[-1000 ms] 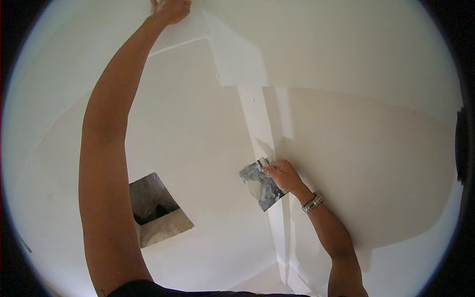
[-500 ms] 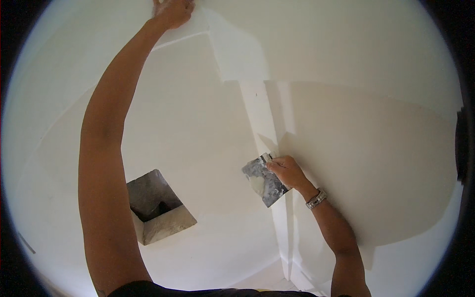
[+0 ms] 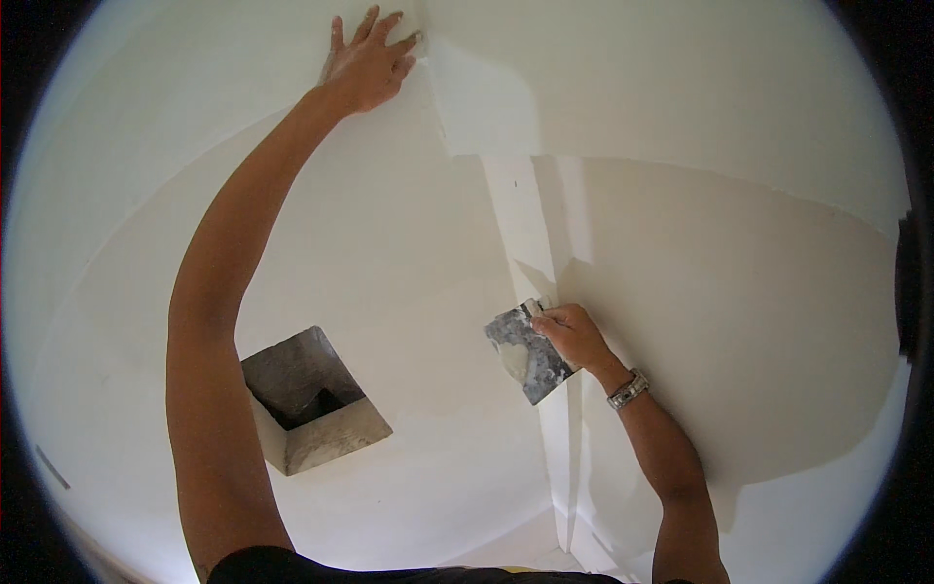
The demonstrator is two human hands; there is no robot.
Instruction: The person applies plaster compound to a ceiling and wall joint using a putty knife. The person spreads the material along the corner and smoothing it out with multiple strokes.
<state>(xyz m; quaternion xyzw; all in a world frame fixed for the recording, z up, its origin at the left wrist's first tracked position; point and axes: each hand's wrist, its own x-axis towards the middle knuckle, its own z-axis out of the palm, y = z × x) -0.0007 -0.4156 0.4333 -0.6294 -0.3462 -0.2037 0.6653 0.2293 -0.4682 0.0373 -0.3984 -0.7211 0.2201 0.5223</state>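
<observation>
My left arm is stretched far up the white wall, and my left hand (image 3: 368, 70) rests open there with spread, dusty fingers. The fingertips lie beside a vertical corner line near the top of the view. Lower down on the right, my right hand (image 3: 572, 336) grips a wide putty knife (image 3: 551, 366) with its thumb on top. Grey smears cover the dark blade, and a pale lump of filler (image 3: 514, 360) sits on it. The knife is in front of the wall corner; whether it touches the wall I cannot tell.
A square recess (image 3: 336, 438) with rough grey sides opens in the wall to the right of my left forearm. A narrow pale vertical strip (image 3: 516, 209) runs down the corner behind the knife. A dark object (image 3: 909, 282) stands at the right rim.
My left hand has come down and slightly right, so its spread fingers now show. My right hand keeps its hold on the putty knife, almost unmoved. The whole view has shifted a little.
</observation>
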